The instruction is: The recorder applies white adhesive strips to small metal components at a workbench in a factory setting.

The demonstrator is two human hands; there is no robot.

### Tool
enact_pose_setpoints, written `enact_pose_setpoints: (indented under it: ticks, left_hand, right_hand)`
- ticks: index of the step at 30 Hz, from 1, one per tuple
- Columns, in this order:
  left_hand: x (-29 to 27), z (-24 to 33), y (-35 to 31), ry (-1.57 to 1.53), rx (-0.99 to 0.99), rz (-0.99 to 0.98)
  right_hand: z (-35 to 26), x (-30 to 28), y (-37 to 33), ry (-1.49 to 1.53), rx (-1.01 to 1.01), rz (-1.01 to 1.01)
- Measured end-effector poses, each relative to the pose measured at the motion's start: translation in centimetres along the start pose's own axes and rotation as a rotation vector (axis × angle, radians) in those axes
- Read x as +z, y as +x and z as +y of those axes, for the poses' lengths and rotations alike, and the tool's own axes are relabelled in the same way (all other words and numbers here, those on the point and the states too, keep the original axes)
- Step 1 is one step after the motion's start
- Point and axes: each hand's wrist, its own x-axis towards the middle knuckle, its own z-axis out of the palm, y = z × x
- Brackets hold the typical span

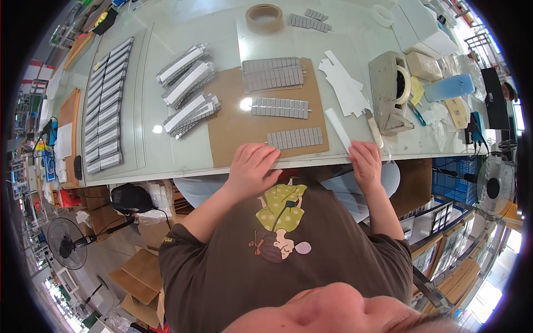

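Brown cardboard (230, 123) bears a grey segmented strip (297, 137) beside the left hand (252, 169), loosely open with thumb apart, while the right hand (366, 165) pinches a white strip (337, 127).

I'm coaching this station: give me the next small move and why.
Probably lift the white strip with the right hand toward the nearest grey segmented strip: that hand is at the white strip's near end, the left hand is at the grey one, and the bundles at left have white strips on top.

Strips (280, 107) on cardboard sheet (230, 111)
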Motion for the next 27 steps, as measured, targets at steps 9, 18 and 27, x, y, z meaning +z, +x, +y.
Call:
enact_pose_setpoints:
  ticks: [9, 18, 27]
  left_hand:
    - [1.8, 1.5, 1.7, -0.005, 0.039, 0.063]
    - [2.3, 1.9, 2.5, 0.100, 0.076, -0.008]
    - [2.8, 1.9, 2.4, 0.130, 0.066, -0.013]
  right_hand:
    - [-4.0, -1.5, 1.9, 0.831, 0.340, -0.018]
    - [-5.8, 4.5, 5.0, 0.414, -0.174, -0.087]
    - [-6.0, 4.6, 5.4, 0.413, -0.157, -0.080]
